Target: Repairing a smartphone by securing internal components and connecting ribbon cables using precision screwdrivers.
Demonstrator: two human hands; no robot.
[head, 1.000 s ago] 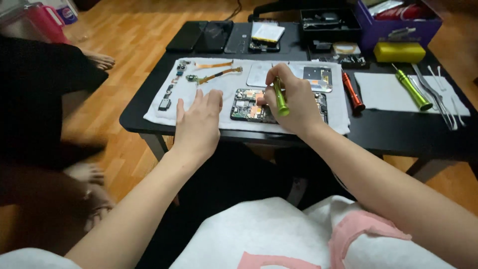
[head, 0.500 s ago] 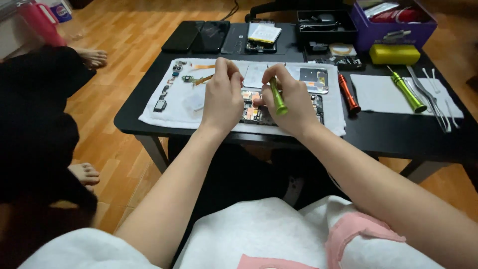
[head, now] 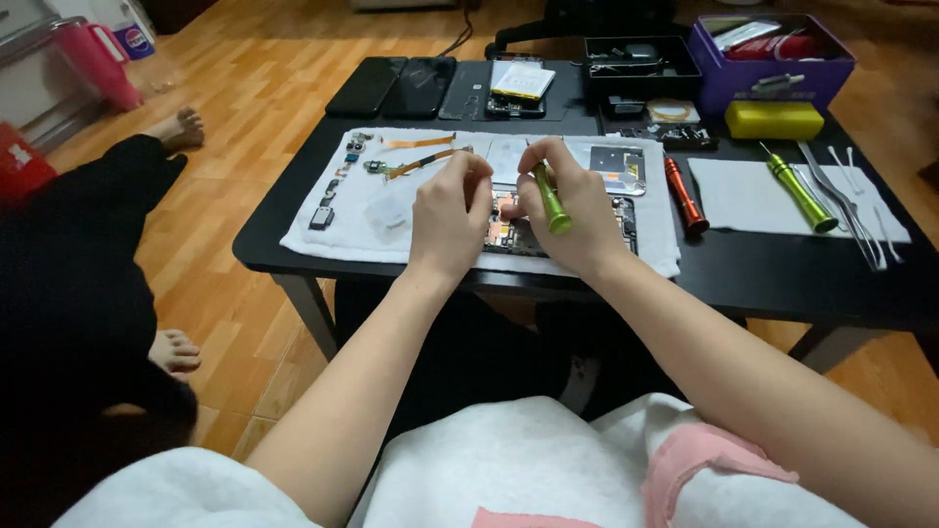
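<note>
Your left hand (head: 448,217) and right hand (head: 577,210) meet over the opened phone (head: 509,230), which lies on the white cloth (head: 391,210) at the near edge of the black surface (head: 763,279). Your right fingers are clamped on a green screwdriver (head: 550,198); your left fingers are pinched together at the phone's top edge. To the right lie a red screwdriver (head: 685,194) and another green screwdriver (head: 800,192). Farther back stand a yellow block (head: 773,119) and a purple box (head: 773,61).

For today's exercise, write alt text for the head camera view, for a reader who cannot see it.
Two hands work on an opened phone lying on a white cloth: the right hand grips a green screwdriver, the left hand beside it. More tools lie on the black table.
</note>
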